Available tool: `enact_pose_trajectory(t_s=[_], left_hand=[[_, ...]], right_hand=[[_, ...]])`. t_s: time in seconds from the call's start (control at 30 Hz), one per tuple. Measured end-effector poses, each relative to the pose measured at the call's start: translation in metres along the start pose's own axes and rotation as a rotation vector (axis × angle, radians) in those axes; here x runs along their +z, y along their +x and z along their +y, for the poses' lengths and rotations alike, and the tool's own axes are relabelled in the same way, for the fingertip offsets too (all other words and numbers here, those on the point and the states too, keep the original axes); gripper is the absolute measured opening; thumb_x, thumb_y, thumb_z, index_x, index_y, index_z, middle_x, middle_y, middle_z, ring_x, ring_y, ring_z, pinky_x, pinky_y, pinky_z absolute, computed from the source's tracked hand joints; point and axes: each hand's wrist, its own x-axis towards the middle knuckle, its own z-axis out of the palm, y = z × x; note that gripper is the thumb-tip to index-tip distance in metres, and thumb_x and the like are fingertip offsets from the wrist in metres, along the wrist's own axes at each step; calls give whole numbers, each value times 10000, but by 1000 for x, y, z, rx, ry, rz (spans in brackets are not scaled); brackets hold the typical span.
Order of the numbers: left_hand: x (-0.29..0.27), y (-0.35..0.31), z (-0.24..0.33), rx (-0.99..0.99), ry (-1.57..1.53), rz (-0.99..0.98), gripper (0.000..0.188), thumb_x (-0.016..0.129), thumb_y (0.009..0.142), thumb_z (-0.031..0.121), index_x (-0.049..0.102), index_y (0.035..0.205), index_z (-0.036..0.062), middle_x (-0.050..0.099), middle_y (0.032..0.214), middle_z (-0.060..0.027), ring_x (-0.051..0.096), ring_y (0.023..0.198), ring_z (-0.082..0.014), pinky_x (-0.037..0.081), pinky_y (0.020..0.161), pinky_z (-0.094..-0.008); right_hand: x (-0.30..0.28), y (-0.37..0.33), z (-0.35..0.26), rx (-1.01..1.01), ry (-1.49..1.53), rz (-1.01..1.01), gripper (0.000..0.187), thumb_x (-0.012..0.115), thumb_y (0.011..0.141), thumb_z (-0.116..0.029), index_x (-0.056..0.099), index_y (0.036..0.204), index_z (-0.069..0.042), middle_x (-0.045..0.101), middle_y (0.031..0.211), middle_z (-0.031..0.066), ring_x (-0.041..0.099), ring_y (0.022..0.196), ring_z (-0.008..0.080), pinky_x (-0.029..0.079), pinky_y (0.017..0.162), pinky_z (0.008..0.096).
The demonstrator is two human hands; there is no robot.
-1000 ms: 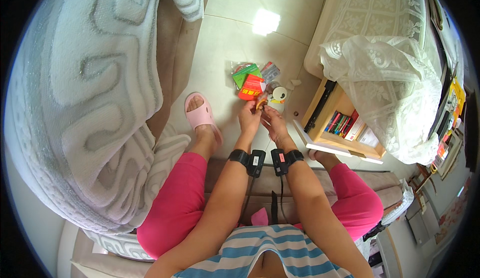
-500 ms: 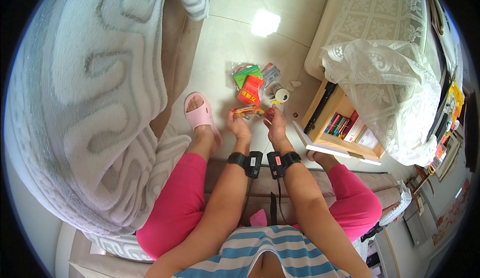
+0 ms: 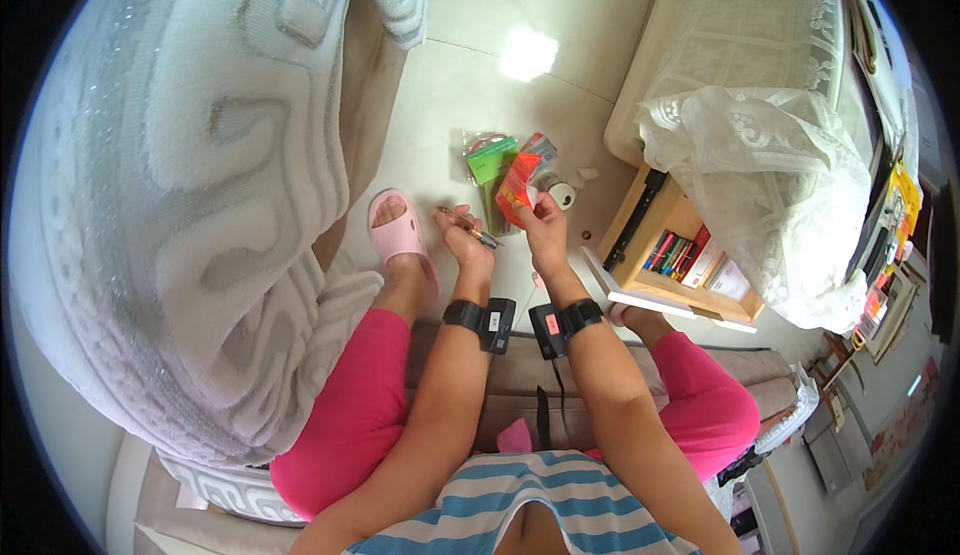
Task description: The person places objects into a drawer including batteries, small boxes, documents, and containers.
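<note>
A couple of slim pens (image 3: 481, 237), dark with gold-coloured parts, lie across the palm of my left hand (image 3: 468, 247), whose fingers curl round them. Just to the right, my right hand (image 3: 545, 233) pinches the lower edge of a red packet (image 3: 517, 187), which is tilted up and looks bent. Behind the packet, a green card (image 3: 493, 159) rests on a clear plastic bag (image 3: 467, 143) on the floor. A grey and red card (image 3: 541, 146) lies beside it. Close beyond my right hand is a round container with a white top (image 3: 563, 196).
An open wooden drawer (image 3: 650, 283) on the right holds several coloured pens (image 3: 672, 254) and boxes. White lace cloth (image 3: 760, 195) hangs over it. A sofa with a pale plush cover (image 3: 200, 205) stands at the left. My foot in a pink slipper (image 3: 395, 230) is near my left hand.
My right hand has moved forward and taken hold of the red packet, tilting it up. My left hand has shifted slightly left and turned, with the pens in its palm.
</note>
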Motion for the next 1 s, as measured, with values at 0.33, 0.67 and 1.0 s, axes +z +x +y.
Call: enact_pose_trajectory(t_s=[0.33, 0.67, 1.0], left_hand=[[95, -80, 20, -273, 183, -477, 402, 403, 911, 472, 527, 826, 100, 567, 813, -57, 566, 743, -186, 464, 676, -338], [132, -236, 57, -501, 342, -891, 511, 338, 926, 494, 518, 1098, 48, 602, 1005, -135, 596, 913, -249, 476, 828, -394], [115, -375, 95, -77, 322, -1079, 200, 615, 864, 197, 473, 866, 56, 603, 873, -59, 583, 774, -113, 497, 721, -267]], right_hand=[[-26, -63, -122, -205, -3, -165, 55, 520, 832, -12, 510, 885, -6, 578, 986, 41, 514, 880, 89, 413, 812, 234], [-85, -163, -228, -454, -43, -311, 148, 551, 779, 20, 422, 729, -34, 549, 1163, 105, 486, 950, 99, 407, 820, 234], [-128, -283, -276, -729, -46, -161, 449, 618, 814, -123, 404, 1195, -18, 552, 964, 58, 531, 892, 97, 439, 799, 242]])
